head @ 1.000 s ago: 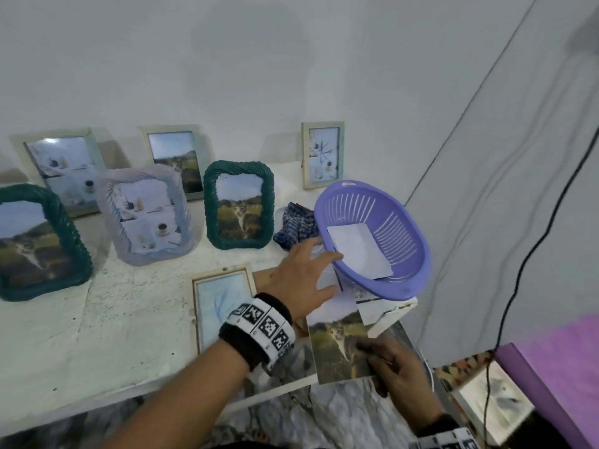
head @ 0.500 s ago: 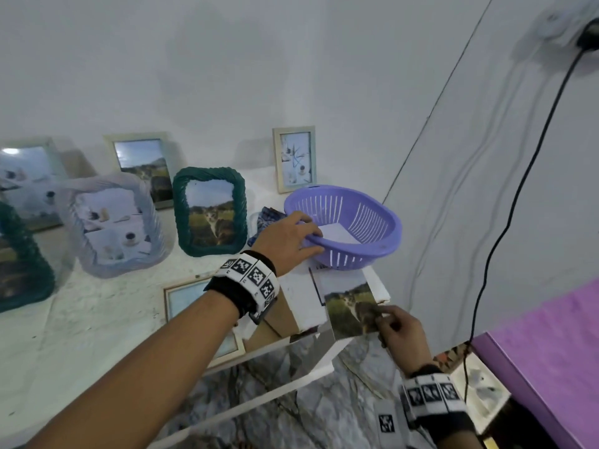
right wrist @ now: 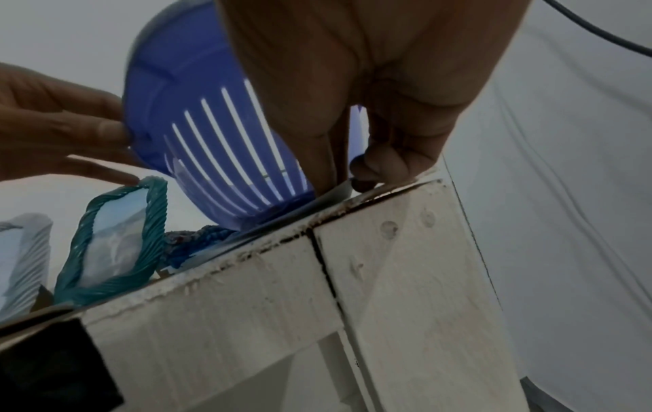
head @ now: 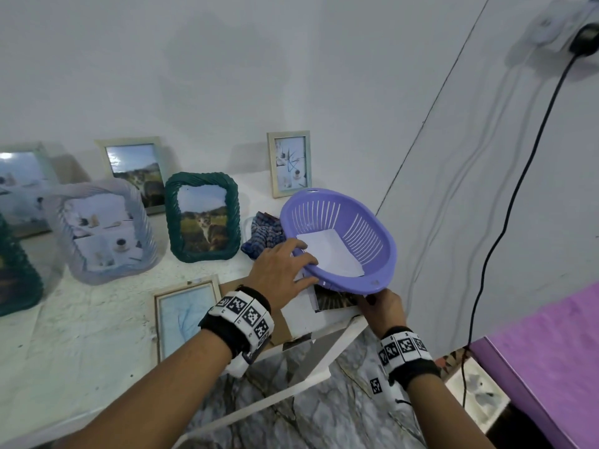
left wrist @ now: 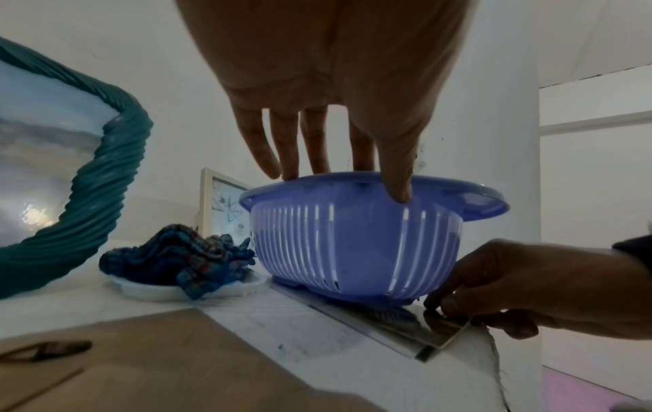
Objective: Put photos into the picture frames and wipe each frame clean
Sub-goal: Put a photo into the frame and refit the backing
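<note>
- The photo (head: 335, 299) lies at the table corner, mostly hidden under the basket (head: 363, 228). Only a dark strip of it shows, so its picture is hard to make out.
- The right hand (head: 382, 311) pinches the near corner of the photo, thumb on top, fingers curled under the edge.
- The left hand (head: 282, 270) holds the basket rim with its fingers over the top and its thumb on the outside wall.
- The basket tilts and sits on the photo. A white paper (head: 330, 256) lies inside it, and I cannot tell what is on it.
- A blue cloth (head: 264, 236) sits bunched in a small white dish, partly hidden behind the basket and hand.
- A flat frame (head: 184, 314) lies on the table, and the left wrist covers its near corner.
- A green frame (head: 203, 217) with a cat photo stands up. More frames stand by the wall, and the ones at the left are cut off and blurry.
- The table (head: 81, 335) is white and scuffed.
- The wall (head: 259, 76) is plain white. A black cord (head: 505, 228) hangs down it from a plug.
</note>
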Action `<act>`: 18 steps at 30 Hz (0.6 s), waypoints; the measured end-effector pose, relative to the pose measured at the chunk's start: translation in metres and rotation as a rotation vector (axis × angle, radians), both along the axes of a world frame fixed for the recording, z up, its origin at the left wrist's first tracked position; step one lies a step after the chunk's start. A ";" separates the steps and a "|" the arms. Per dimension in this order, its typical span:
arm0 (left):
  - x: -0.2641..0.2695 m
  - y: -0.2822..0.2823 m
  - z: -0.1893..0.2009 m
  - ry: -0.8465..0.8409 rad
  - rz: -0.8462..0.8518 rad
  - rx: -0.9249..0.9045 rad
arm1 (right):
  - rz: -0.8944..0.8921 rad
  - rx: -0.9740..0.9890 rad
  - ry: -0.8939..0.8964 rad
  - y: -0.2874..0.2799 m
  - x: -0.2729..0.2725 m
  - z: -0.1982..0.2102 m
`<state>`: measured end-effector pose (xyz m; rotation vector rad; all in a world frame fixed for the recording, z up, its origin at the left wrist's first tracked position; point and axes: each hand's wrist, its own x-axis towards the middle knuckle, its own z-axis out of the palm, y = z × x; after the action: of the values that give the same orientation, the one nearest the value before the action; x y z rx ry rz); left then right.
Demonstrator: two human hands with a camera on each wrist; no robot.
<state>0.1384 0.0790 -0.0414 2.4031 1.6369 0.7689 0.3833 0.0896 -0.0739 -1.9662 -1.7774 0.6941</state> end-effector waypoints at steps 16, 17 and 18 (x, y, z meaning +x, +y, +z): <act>0.002 -0.016 -0.022 -0.090 -0.017 0.008 | 0.087 0.350 -0.097 0.057 0.037 0.105; 0.002 -0.016 -0.022 -0.097 -0.020 0.006 | 0.178 0.348 -0.156 0.067 0.024 0.117; 0.001 -0.016 -0.022 -0.101 -0.021 0.000 | 0.284 0.327 -0.230 0.076 0.010 0.126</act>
<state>0.1398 0.0626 -0.0633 2.3364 1.5708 0.8712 0.3929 0.1659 0.0519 -1.6464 -2.1755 0.2400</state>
